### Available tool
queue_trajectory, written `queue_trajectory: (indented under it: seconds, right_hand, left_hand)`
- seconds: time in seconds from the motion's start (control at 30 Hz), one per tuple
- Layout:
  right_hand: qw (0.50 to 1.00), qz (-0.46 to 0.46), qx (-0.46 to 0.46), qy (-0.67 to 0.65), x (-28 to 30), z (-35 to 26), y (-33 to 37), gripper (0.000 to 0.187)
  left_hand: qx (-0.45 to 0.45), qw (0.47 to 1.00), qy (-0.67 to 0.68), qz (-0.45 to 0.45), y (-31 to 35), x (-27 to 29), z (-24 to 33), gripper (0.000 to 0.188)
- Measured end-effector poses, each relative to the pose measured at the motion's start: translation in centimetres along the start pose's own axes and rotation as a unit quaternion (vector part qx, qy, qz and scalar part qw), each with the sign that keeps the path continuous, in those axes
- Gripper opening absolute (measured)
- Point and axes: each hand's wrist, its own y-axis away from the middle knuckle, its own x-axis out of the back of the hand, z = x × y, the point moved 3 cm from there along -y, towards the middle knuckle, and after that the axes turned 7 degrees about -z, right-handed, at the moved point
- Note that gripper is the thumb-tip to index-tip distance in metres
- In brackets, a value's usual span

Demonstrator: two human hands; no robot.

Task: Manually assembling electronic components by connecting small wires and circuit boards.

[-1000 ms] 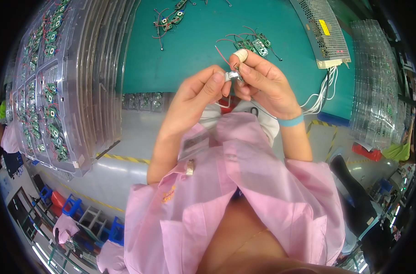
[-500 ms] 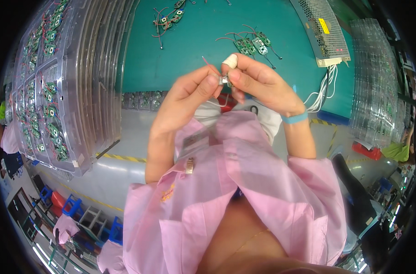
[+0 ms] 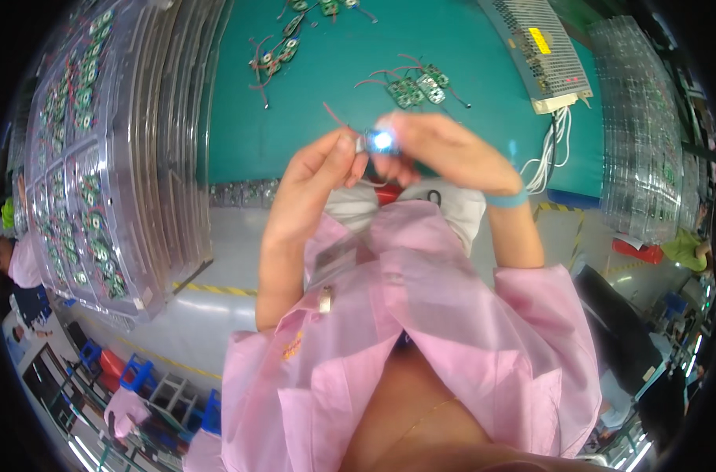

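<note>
Between my hands, above the table's near edge, is a small circuit board [image 3: 382,142] with a bright white-blue light glowing on it. My left hand [image 3: 324,167] is closed, thumb and fingers pinching the board's left side, where a small pale piece shows. A thin red wire [image 3: 334,116] sticks up beyond these fingers. My right hand [image 3: 444,149] is at the board's right edge, its fingers bent and smeared by motion; whether they grip the board I cannot tell. A pale cable hangs under the hands, partly hidden.
On the green tabletop [image 3: 311,94] lie wired circuit boards [image 3: 411,89], with more boards [image 3: 275,59] farther left. A perforated metal power supply [image 3: 535,47] with white cables [image 3: 559,149] stands at right. Stacked clear trays [image 3: 149,157] rise at left, and another tray stack [image 3: 637,126] at far right.
A bright light now shows on the board, where none glowed before. My right hand has turned, its thumb no longer visible on the piece. The view has shifted slightly.
</note>
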Motion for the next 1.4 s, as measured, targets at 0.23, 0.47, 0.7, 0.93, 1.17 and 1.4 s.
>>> queue_trajectory:
  seconds: [0.23, 0.47, 0.7, 0.93, 1.17, 1.4]
  right_hand:
    - [0.987, -0.079, 0.026, -0.137, -2.5, 0.1, 1.1, 0.025]
    - [0.97, -0.035, 0.068, -0.229, -3.3, 0.5, 2.5, 0.021]
    - [0.964, -0.047, 0.075, -0.25, -3.5, 0.9, 3.0, 0.023]
    - [0.974, -0.053, 0.086, -0.202, -3.9, -0.1, 3.7, 0.028]
    - [0.894, -0.046, 0.367, -0.253, 2.2, -4.3, 6.6, 0.023]
    - [0.729, 0.312, 0.002, 0.609, 8.0, 0.3, 2.8, 0.026]
  left_hand:
    - [-0.003, 0.996, 0.081, -0.038, 0.5, -1.6, 0.2, 0.027]
    - [-0.006, 0.982, 0.161, -0.102, 0.7, -2.4, 0.1, 0.03]
    - [-0.004, 0.982, 0.135, -0.128, 0.8, -2.4, 0.1, 0.029]
    - [0.046, 0.982, 0.115, -0.146, 1.3, -2.5, 1.0, 0.027]
    - [-0.007, 0.99, 0.124, -0.06, 0.5, 1.4, -0.5, 0.02]
    - [-0.076, 0.925, -0.371, 0.036, -1.7, -1.0, -1.0, 0.02]
